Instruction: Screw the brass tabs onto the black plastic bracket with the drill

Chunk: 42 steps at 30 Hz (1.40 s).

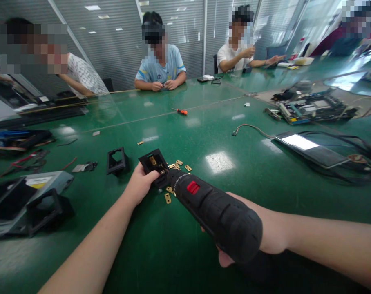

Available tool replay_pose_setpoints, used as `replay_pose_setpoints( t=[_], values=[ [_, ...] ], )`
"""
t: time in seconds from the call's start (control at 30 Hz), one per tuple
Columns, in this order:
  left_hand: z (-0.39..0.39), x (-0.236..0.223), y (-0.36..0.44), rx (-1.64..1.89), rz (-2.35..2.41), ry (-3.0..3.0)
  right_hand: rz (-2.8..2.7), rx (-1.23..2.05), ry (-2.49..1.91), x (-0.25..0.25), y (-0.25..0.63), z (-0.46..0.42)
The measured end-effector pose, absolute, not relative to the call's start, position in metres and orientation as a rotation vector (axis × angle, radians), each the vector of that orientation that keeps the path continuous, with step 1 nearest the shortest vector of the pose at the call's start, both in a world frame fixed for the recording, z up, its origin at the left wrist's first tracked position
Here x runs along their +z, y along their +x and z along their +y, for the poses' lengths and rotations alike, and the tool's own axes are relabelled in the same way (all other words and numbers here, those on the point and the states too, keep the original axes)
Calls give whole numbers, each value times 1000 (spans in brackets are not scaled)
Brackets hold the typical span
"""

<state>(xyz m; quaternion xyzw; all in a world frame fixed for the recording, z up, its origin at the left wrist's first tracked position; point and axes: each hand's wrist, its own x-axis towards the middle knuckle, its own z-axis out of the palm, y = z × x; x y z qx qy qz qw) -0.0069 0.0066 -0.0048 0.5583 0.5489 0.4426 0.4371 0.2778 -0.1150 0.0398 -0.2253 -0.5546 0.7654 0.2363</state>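
Observation:
My left hand (142, 182) grips a black plastic housing (155, 155) by its near left side, thumb over the rim. Inside the housing lies a small brass plate (153, 160). My right hand (225, 255) is wrapped round the handle of a black cordless drill (213, 204) with a red switch on top; the drill's body hides most of the fingers. The drill's nose points into the housing, and I cannot tell whether the bit touches a screw. Several loose brass plates (168, 198) lie on the table around the housing.
A second black housing (118, 161) stands to the left, a third (49, 212) by a metal case (55, 181). An orange screwdriver (182, 112) lies farther back on the green table (127, 253). Circuit boards (314, 104) and a cabled panel (311, 151) are on the right. Several people sit opposite.

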Motion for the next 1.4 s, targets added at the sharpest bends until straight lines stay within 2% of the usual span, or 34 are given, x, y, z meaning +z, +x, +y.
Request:
replay_pose_setpoints(
  t=[0.17, 0.33, 0.57, 0.8, 1.2, 1.4],
  values=[
    [5, -3, -5, 1115, 1350, 1368, -1487, 2064, -608, 40, 277, -115],
    [4, -1, -5, 1108, 1359, 1383, -1369, 2205, -685, 43, 276, -116],
    [4, -2, -8, 1105, 1367, 1399, -1370, 2243, -695, 45, 274, -117],
    [5, -2, -9, 1098, 1366, 1370, -1664, 2047, -573, 30, 274, -112],
    [4, -2, -8, 1111, 1366, 1351, -1377, 2255, -705, 45, 273, -115],
    [6, -4, -10, 1114, 1366, 1364, -1414, 2243, -708, 40, 273, -116]
  ],
)
